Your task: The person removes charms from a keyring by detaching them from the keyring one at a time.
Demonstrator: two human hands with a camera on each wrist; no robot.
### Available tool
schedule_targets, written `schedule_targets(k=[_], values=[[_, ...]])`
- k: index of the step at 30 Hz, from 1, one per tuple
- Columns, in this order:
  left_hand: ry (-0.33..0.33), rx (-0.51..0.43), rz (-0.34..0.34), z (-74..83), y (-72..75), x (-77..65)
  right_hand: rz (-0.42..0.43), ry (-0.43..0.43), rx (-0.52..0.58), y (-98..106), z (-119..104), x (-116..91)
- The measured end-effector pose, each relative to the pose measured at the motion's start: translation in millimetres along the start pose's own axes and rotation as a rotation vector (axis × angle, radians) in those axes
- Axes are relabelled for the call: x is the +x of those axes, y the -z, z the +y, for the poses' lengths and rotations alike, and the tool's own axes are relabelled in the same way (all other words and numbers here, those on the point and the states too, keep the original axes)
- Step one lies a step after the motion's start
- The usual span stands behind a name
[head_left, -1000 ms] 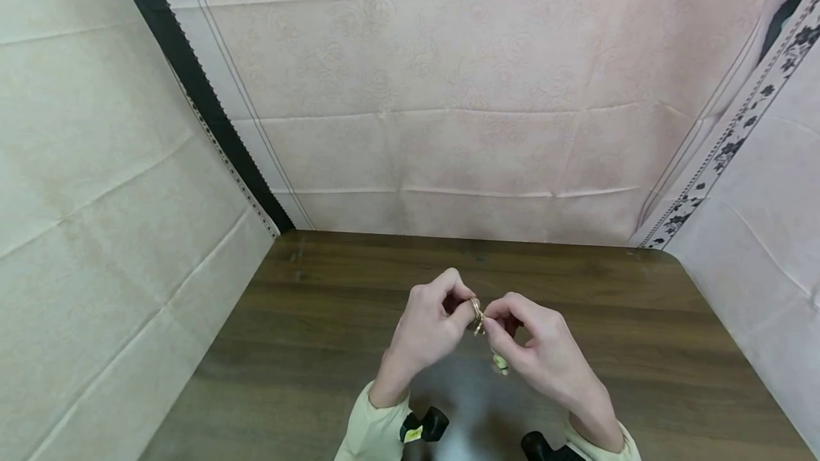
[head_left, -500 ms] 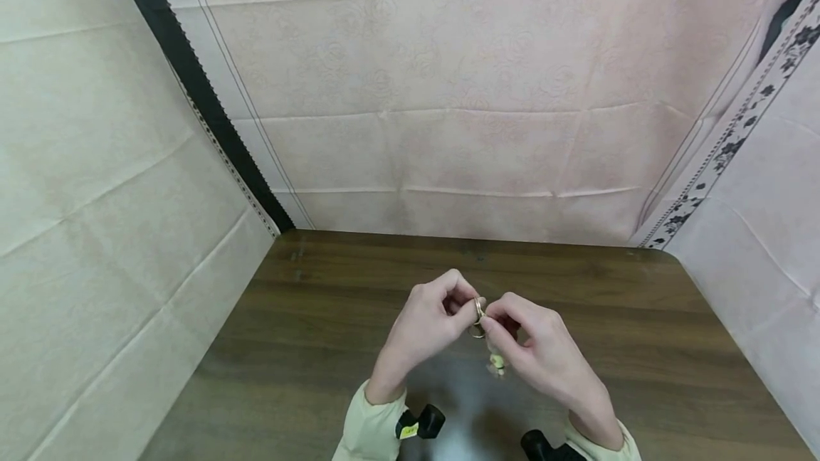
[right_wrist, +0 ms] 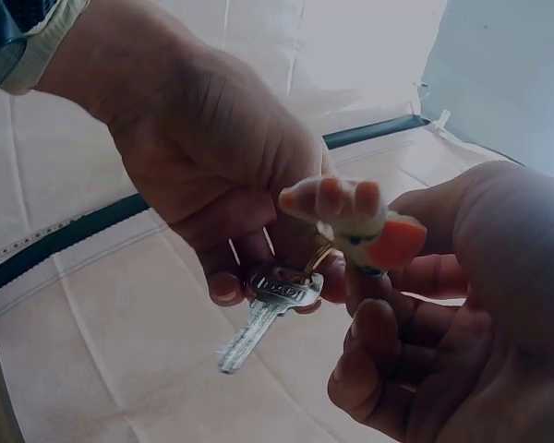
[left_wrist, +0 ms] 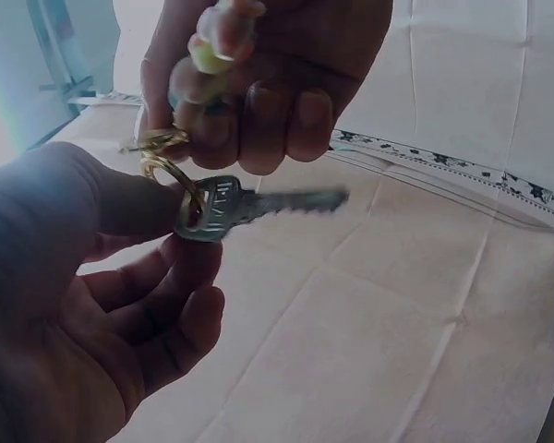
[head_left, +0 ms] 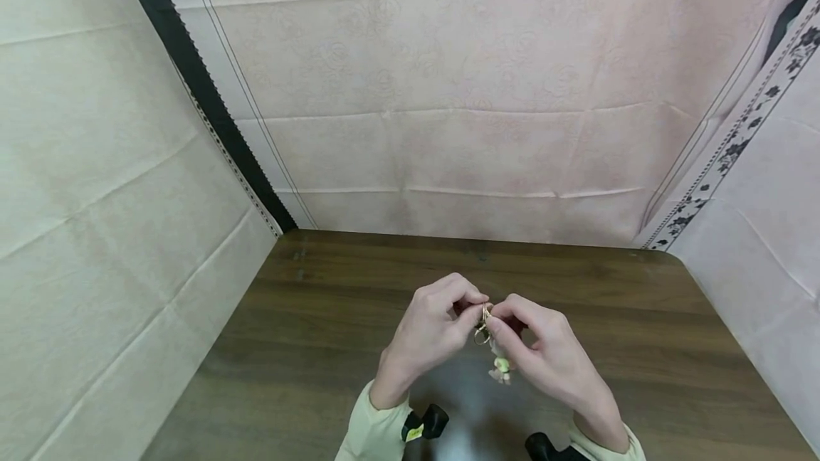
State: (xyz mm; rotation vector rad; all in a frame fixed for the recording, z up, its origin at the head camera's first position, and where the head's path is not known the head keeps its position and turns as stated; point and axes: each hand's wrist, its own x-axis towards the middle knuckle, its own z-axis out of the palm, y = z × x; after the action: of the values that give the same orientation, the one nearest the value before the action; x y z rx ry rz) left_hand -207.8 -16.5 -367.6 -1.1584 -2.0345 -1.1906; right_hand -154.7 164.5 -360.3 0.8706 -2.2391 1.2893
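Observation:
A silver key hangs by the hole in its head on a gold key ring. My left hand pinches the key's head and the ring beside it between thumb and forefinger. Close to its right, the thumb and forefinger of my right hand pinch the gold ring's other side. A small charm in white, orange and green dangles from the ring under my right fingers; in the head view the charm shows pale yellow-green. The right fingertips partly hide the ring. Both hands are held up over the table.
Below the hands lies a brown wood-grain table. Pale cloth panels surround it: a left panel, a back panel and a right panel with a floral border. Black wrist cameras sit at both cuffs.
My left hand has shifted slightly right, closer to the right hand. The gold ring has turned, and a loop now hangs below the fingers. More of the charm shows beneath the right hand.

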Motion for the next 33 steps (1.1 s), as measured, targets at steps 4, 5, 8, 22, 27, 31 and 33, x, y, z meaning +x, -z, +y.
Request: schedule_targets(k=[4,5,8,22,27,31,33], values=[[0.084,-0.066,-0.022,-0.1,0.4,-0.8,-0.014,0.023,0.036,-0.2,0.0,0.2],[0.111,-0.088,-0.025,0.2,0.6,-0.8,-0.018,0.03,0.046,-0.4,0.1,0.4],[0.197,-0.163,-0.033,0.9,1.4,-1.2,-0.024,0.053,0.059,-1.0,0.7,0.7],[0.468,-0.289,-0.152,1.6,5.8,0.4,-0.028,0.15,0.049,-4.3,5.4,-1.2],[0.291,-0.179,-0.119,3.3,3.6,-1.1,0.007,0.122,0.054,-4.3,6.8,-2.5],[-0.029,0.003,0.026,6.9,0.8,0.9,0.046,0.105,0.11,-3.1,6.9,-3.1],[-0.151,0.058,0.084,7.6,-0.5,2.1,0.059,0.118,0.143,-2.8,7.3,-3.2]])
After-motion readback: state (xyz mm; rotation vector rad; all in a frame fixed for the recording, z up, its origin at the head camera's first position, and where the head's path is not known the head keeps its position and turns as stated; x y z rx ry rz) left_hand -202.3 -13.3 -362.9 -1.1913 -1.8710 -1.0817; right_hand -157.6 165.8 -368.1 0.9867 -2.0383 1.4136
